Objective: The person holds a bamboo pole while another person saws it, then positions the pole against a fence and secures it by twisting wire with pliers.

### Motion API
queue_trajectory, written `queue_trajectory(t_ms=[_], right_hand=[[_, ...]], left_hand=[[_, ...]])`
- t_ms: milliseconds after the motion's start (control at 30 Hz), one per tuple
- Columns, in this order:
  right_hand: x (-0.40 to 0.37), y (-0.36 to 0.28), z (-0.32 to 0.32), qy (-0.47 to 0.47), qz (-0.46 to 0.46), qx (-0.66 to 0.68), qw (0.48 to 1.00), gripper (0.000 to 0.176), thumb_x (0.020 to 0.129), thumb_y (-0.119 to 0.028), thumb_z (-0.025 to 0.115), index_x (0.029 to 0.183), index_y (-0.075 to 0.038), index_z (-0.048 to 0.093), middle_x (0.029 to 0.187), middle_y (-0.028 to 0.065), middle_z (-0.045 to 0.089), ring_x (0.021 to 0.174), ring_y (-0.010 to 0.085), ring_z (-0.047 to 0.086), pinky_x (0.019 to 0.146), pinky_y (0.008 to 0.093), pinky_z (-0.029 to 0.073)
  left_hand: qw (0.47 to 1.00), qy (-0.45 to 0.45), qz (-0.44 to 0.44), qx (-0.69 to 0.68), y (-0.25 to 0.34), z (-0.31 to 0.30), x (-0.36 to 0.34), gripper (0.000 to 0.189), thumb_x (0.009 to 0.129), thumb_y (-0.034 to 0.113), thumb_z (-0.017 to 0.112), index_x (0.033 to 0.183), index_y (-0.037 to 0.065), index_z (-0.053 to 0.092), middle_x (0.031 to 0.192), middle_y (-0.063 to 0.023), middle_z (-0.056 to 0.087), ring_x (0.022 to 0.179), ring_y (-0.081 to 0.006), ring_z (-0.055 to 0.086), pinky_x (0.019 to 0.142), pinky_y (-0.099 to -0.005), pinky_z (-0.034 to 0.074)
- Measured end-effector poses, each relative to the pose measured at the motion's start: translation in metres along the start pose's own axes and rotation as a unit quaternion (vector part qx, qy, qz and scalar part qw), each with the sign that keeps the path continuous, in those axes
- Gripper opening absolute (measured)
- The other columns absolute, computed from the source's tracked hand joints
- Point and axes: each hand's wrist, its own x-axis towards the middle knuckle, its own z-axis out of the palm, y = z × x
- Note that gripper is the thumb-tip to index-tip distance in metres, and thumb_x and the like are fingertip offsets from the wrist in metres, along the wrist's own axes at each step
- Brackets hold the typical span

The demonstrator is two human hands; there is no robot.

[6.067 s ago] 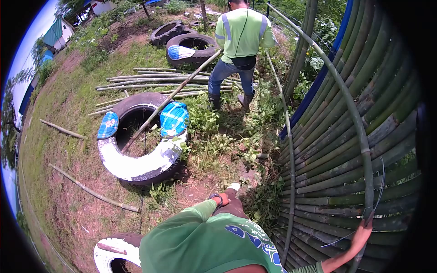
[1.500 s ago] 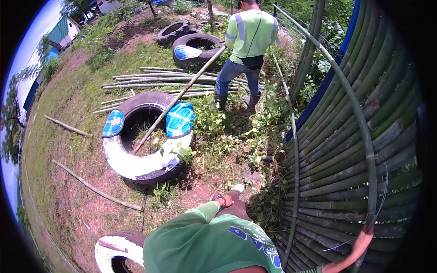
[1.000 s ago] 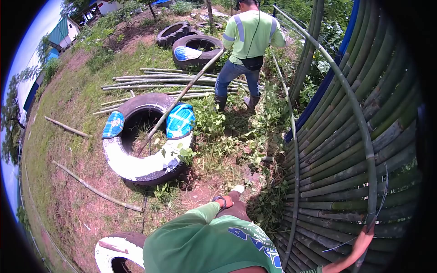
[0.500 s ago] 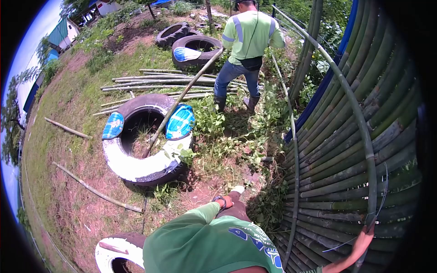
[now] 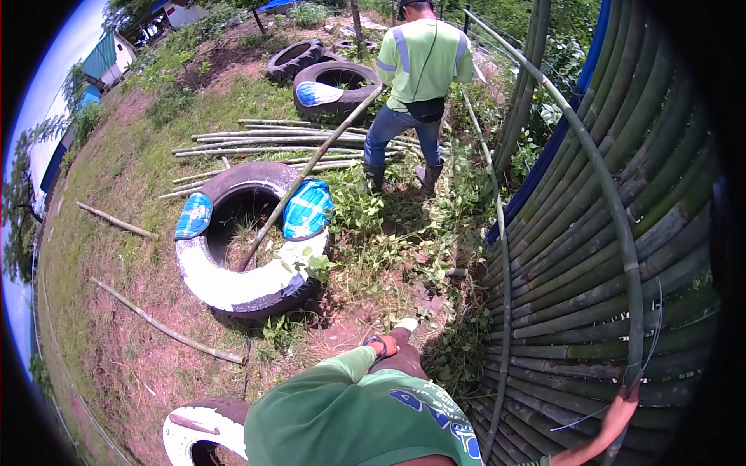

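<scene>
My right hand (image 5: 626, 401) is raised at the lower right against the bamboo fence (image 5: 575, 295), on the long bamboo rail (image 5: 614, 202) that runs across it. Its fingers are wrapped at the rail, and a thin wire (image 5: 657, 330) sticks out beside them. My left hand (image 5: 382, 344), with a dark band at the wrist, rests low near my leg, just above my shoe (image 5: 406, 323); its fingers are too small and partly hidden to make out.
A co-worker (image 5: 423, 66) stands ahead by a pile of bamboo poles (image 5: 272, 140). A painted tyre (image 5: 225, 283) with a leaning pole (image 5: 318, 151) lies left of centre. More tyres (image 5: 353, 97) lie behind, another (image 5: 183, 435) at lower left. Loose poles (image 5: 167, 330) lie on the grass.
The co-worker has shifted slightly, and a pale blade-like object now shows beside their right side. Both of my hands are where they were.
</scene>
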Motion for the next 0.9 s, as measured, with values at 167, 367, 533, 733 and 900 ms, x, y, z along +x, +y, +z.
queue_trajectory(t_ms=[167,367,533,733,900], right_hand=[[0.000,0.001,0.001,0.006,-0.003,-0.004,1.000,0.055,0.090,-0.007,0.042,0.143,0.009,0.037,0.146,0.0257,0.042,0.137,0.0332,0.040,0.114,0.0358,0.027],[-0.003,-0.006,0.002,0.025,-0.016,0.001,1.000,0.053,0.092,-0.006,0.041,0.143,0.006,0.038,0.141,0.0253,0.049,0.131,0.0329,0.046,0.109,0.0348,0.031],[-0.003,-0.008,0.001,0.013,0.005,0.005,1.000,0.055,0.090,-0.007,0.042,0.143,0.008,0.037,0.145,0.0256,0.044,0.136,0.0329,0.042,0.113,0.0358,0.028],[0.000,0.000,0.002,0.014,-0.005,0.005,1.000,0.056,0.089,-0.007,0.042,0.142,0.008,0.038,0.144,0.0256,0.045,0.135,0.0330,0.043,0.113,0.0355,0.029],[-0.002,-0.003,0.002,0.018,-0.012,-0.002,1.000,0.055,0.090,-0.007,0.042,0.143,0.007,0.038,0.142,0.0256,0.046,0.133,0.0329,0.044,0.111,0.0351,0.029]], left_hand=[[1.000,0.002,-0.004,-0.002,0.002,-0.002,-0.002,0.041,0.089,0.042,0.056,0.105,0.007,0.072,0.108,-0.0204,0.069,0.103,-0.0381,0.064,0.093,-0.0451,0.048],[1.000,0.016,0.002,0.001,-0.003,0.004,0.003,0.040,0.089,0.041,0.056,0.103,0.008,0.073,0.106,-0.0196,0.069,0.101,-0.0380,0.065,0.091,-0.0450,0.049],[1.000,0.022,0.015,-0.002,-0.007,0.010,0.010,0.040,0.089,0.041,0.055,0.098,0.007,0.074,0.102,-0.0204,0.070,0.097,-0.0382,0.066,0.088,-0.0454,0.050],[1.000,0.016,0.015,0.000,-0.003,0.004,0.003,0.040,0.089,0.041,0.055,0.099,0.007,0.073,0.101,-0.0206,0.070,0.096,-0.0390,0.065,0.087,-0.0463,0.050],[1.000,0.018,0.018,0.007,0.000,0.000,-0.002,0.041,0.089,0.042,0.054,0.099,0.007,0.073,0.103,-0.0205,0.069,0.098,-0.0390,0.065,0.088,-0.0461,0.050]])
